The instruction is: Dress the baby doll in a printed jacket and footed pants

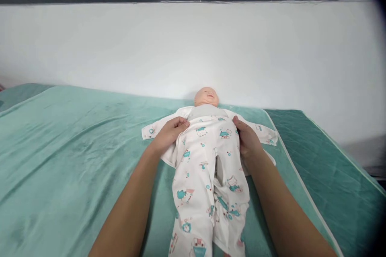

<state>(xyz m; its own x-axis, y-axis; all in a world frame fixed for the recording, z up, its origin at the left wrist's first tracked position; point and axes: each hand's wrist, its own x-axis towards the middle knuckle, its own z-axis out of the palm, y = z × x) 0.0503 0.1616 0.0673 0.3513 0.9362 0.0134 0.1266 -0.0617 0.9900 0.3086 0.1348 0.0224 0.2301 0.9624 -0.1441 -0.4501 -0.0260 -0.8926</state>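
L hand [171,130] is closed on the waistband of the trousers [197,164], cloth being pinched betw. thumb and curled fingers. R hand [247,138] is set at the opp. side of the same waistband, thumb on top; fingers are partly hidden, but the edge appears to be gripped.

Trousers (white, printed w/ bears, houses, etc.) are laid over the front of the doll [206,97], which is placed face up on the green sheet [75,160], head near the wall [193,48]. Legs of the garment are pointed toward the camera; lower ends are cut off by the bottom edge, so feet can't be checked.

Status, as judged: trousers approx. fully raised, waistband being brought to chest level. Matching jacket [170,156] is spread beneath, sleeves [267,133] stretched out to both sides; whether arms are inside can't be confirmed. Outstanding: jacket fronts are not closed, flaps being left open either side of the trousers, w/ pale chest [206,111] exposed. Waistband is not yet released.
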